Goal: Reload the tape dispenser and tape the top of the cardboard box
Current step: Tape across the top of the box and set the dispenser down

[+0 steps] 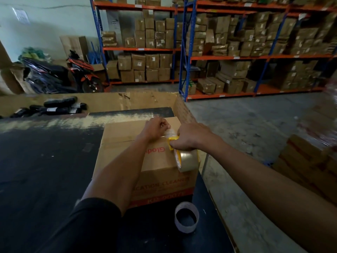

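Note:
A brown cardboard box point(120, 141) with red print stands on the dark table point(45, 170), its top flaps closed. My right hand point(191, 136) grips the yellow tape dispenser point(173, 141) over the box's right top edge, with a roll of clear brownish tape point(188, 160) hanging below the hand. My left hand point(156, 127) pinches the free end of the tape point(169, 132) just left of the dispenser, above the box top. An empty white tape core point(186, 217) stands on the table in front of the box.
A large open carton point(184, 108) behind the table holds black wrapped packages point(58, 106). Stacked boxes point(310, 161) sit on the floor at the right. Shelving racks point(182, 52) full of cartons and a parked scooter point(80, 73) fill the background.

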`<state>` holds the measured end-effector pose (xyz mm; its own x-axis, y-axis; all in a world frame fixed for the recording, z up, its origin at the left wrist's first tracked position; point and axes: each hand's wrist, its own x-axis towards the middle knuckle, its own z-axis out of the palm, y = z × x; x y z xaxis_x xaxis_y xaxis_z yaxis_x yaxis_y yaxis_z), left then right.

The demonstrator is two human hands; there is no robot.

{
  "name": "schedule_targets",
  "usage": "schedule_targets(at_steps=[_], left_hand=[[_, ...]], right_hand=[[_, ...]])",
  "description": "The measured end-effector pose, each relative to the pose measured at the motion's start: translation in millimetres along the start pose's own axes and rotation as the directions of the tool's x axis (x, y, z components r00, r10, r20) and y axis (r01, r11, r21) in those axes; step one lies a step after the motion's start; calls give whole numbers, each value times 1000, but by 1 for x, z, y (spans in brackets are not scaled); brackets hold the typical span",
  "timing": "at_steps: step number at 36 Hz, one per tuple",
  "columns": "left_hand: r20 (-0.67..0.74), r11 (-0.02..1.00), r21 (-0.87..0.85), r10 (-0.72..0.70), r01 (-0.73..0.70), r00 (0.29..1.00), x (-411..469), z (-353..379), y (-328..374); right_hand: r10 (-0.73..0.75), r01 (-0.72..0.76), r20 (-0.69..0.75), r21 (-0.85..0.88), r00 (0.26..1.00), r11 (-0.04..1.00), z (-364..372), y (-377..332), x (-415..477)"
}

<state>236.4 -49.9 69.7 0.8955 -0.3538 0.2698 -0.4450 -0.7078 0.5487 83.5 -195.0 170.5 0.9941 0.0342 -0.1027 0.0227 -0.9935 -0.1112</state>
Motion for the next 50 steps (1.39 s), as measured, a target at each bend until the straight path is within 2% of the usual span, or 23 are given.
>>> schedule_targets(at_steps=[13, 20, 25, 27, 30, 31, 32, 34, 36, 38, 41, 46, 50], left_hand=[[-81, 998, -28, 59, -61, 995, -1, 9, -1], [-85, 999, 38, 0, 3, 996, 3, 15, 0], [-166, 998, 40, -48, 55, 985, 3, 20, 3], [-199, 995, -9, -102, 102, 975, 4, 21, 4], [-287, 953, -232, -260, 197, 922, 8, 20, 0], [-293, 944, -271, -266, 187, 918, 7, 16, 1], [-277, 958, -250, -208, 138, 938, 6, 10, 1], [-166, 993, -111, 6, -25, 986, -2, 1, 1], [70, 984, 97, 143, -149, 987, -17, 1, 1], [267, 944, 296, 66, -147, 961, -31, 6, 1], [369, 916, 385, -41, -113, 928, -39, 10, 2], [400, 901, 426, -107, -82, 910, -40, 6, 10], [403, 884, 466, -172, -40, 899, -38, 11, 18]], right_hand=[[62, -63, 132, 3, 989, 998, -15, -9, 10], [94, -107, 190, 60, 977, 992, -21, -12, 15], [111, -125, 212, 57, 971, 990, -25, -15, 12], [122, -138, 230, 58, 966, 989, -27, -16, 12], [135, -165, 301, 77, 944, 983, -32, -18, 11], [134, -166, 313, 76, 940, 983, -34, -18, 11], [133, -167, 328, 76, 935, 983, -35, -18, 11], [136, -178, 364, 83, 922, 981, -34, -19, 13], [141, -189, 394, 86, 908, 978, -34, -20, 13], [142, -191, 427, 74, 893, 979, -36, -21, 13], [128, -173, 450, 60, 884, 983, -36, -21, 13], [198, -241, 498, 23, 844, 970, -34, -15, 9], [193, -235, 459, 35, 867, 971, -31, -14, -3]])
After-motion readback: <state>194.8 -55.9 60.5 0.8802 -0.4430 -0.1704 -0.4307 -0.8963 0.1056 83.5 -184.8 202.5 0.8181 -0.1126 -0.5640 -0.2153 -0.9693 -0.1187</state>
